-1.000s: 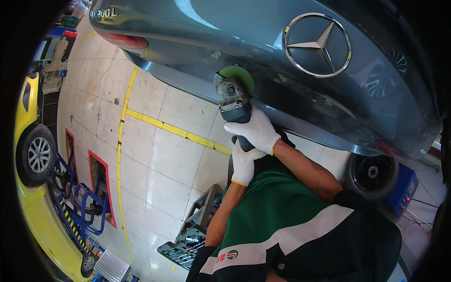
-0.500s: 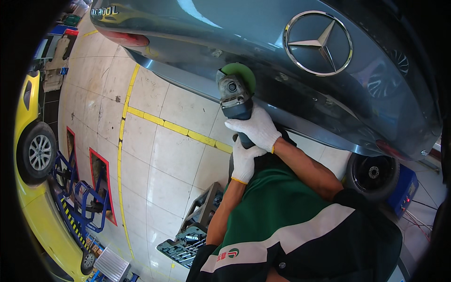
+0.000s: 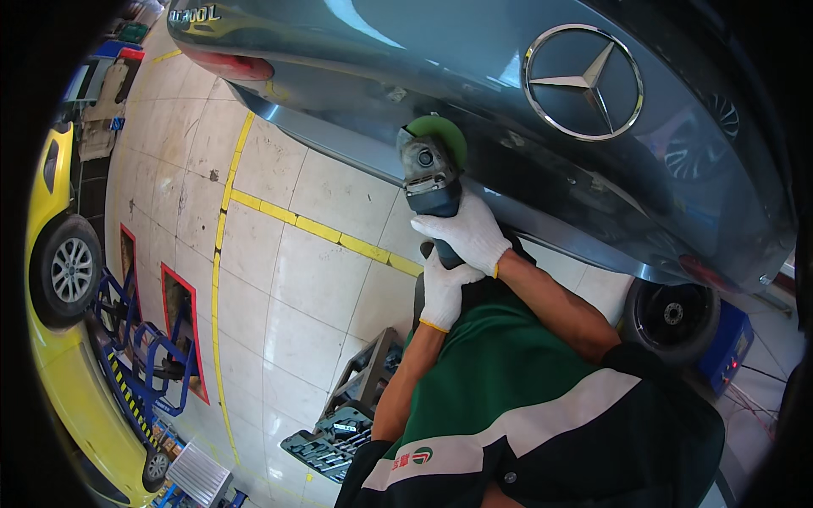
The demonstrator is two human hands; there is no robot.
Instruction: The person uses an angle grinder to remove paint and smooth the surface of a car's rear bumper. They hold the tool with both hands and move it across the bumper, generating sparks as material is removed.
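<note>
An angle grinder (image 3: 428, 173) with a green disc (image 3: 442, 135) points away from me, its disc against or very close to the lower rear panel of a blue-grey car (image 3: 474, 63). White gloves cover both my hands. My right hand (image 3: 470, 233) wraps the grinder's body just behind its head. Lower down, my left hand (image 3: 442, 292) grips the rear end of its handle. The panel around the disc is dark and scuffed, and a round chrome emblem (image 3: 584, 82) sits to its right. Whether the disc is spinning I cannot tell.
An opened tool case (image 3: 326, 444) lies on the tiled floor to my left, beside a grey tool cart (image 3: 364, 372). A yellow car (image 3: 63, 364) and blue lift frames (image 3: 157, 364) stand far left. At right, a wheel (image 3: 673, 317) rests by a blue machine (image 3: 732, 343).
The grinder and both hands sit slightly farther right in the picture, as does the car, so the view has shifted a little. My grip is the same.
</note>
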